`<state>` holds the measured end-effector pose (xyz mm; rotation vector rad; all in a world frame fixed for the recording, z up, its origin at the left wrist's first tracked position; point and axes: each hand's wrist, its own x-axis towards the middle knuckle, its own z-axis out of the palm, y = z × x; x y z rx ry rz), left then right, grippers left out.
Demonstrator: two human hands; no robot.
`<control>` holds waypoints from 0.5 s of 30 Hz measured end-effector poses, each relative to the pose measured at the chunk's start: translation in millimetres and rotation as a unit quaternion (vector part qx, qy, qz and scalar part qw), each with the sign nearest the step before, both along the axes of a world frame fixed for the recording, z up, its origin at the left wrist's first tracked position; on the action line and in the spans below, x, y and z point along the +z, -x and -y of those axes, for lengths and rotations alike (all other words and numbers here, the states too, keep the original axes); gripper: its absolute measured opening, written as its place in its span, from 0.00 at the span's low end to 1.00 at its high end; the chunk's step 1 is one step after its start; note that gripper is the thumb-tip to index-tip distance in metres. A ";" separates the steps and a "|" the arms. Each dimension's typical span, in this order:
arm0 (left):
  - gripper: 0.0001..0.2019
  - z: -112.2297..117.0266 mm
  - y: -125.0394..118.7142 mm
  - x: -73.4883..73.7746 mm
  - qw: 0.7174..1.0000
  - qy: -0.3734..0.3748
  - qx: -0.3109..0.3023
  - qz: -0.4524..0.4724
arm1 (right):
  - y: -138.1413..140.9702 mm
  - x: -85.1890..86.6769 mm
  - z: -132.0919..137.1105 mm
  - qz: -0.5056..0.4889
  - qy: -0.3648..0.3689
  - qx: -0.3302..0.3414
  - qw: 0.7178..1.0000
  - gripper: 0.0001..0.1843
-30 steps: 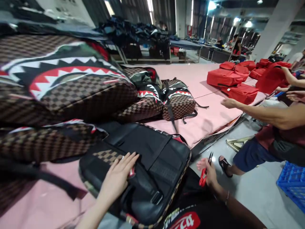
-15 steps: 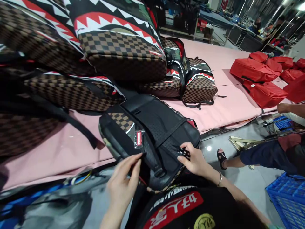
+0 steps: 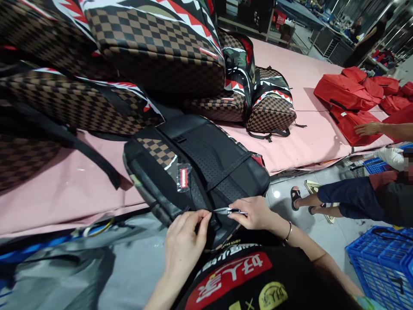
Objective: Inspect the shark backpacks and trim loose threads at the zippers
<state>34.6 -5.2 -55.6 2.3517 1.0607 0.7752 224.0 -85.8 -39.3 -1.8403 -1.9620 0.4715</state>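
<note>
A black backpack (image 3: pixel 206 163) with a brown checkered patch lies back-up at the near edge of the pink table (image 3: pixel 64 189). A small clear packet with a red tag (image 3: pixel 183 177) rests on it. My left hand (image 3: pixel 187 241) pinches something thin, perhaps a thread, at the bag's near strap. My right hand (image 3: pixel 254 213) holds small snips (image 3: pixel 227 210), blades pointing left toward the left fingers.
Checkered shark-mouth backpacks (image 3: pixel 155 47) are piled behind and to the left. Red bags (image 3: pixel 351 97) lie far right, where another person's hand (image 3: pixel 368 128) reaches. That person's legs stand on the grey floor beside blue crates (image 3: pixel 383 262).
My left hand closed into a pinch at the strap. My right hand shifted left, and the snips' blades now point toward the left fingers. The view tilted down slightly.
</note>
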 end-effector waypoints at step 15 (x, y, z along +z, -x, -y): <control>0.09 0.1 0.3 -0.6 1.000 -0.003 -0.013 0.018 | -3.6 1.4 -12.2 0.088 -0.055 0.119 0.987 0.18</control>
